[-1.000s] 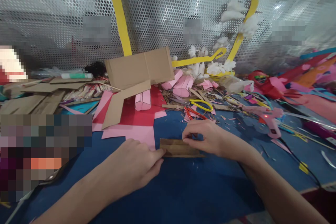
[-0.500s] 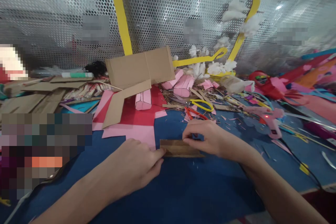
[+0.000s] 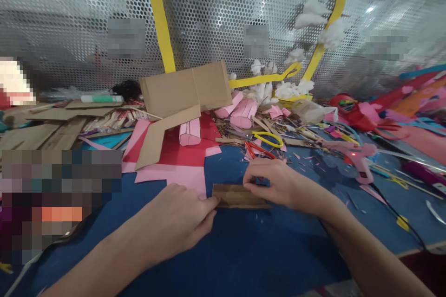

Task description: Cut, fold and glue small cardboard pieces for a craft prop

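A small folded piece of cardboard (image 3: 237, 197) lies on the blue tabletop, its long edges bent up. My left hand (image 3: 177, 220) grips its left end between index finger and thumb, the other fingers curled. On its right part, my right hand (image 3: 270, 178) is closed in a pinch at the far edge, and some of its fingertips are hidden. Just beyond are yellow-handled scissors (image 3: 268, 139) and a red-handled tool (image 3: 259, 151). Pink paper (image 3: 188, 177) is spread beyond my left hand, under a red sheet (image 3: 183, 158).
A pink glue gun (image 3: 358, 155) with its red light on lies to the right, its black cord (image 3: 397, 213) running toward the front. Behind stand a cardboard box (image 3: 184, 88) and pink paper prisms (image 3: 242, 113). A bent cardboard strip (image 3: 151, 146) rests on the red sheet. Scraps litter the back.
Hardly anything differs. Both hands stay on the cardboard piece, and the right hand has shifted very slightly.
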A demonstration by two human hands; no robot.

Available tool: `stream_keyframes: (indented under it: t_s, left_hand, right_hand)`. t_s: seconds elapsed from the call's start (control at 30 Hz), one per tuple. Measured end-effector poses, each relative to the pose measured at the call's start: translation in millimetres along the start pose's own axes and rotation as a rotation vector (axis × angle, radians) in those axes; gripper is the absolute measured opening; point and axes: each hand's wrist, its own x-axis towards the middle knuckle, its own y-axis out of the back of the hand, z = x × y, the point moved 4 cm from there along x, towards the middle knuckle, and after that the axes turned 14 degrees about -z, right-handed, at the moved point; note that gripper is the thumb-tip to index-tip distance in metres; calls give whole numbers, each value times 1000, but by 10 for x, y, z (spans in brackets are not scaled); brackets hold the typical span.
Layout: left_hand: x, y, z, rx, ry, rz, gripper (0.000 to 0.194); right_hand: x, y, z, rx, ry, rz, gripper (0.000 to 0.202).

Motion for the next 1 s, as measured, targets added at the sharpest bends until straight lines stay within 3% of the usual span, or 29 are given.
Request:
stream_keyframes:
  t_s: [1.0]
  left_hand:
    - [1,43,15,-24,-18,34,27]
  right_hand:
    - [26,-39,-5,-13,0,-21,14]
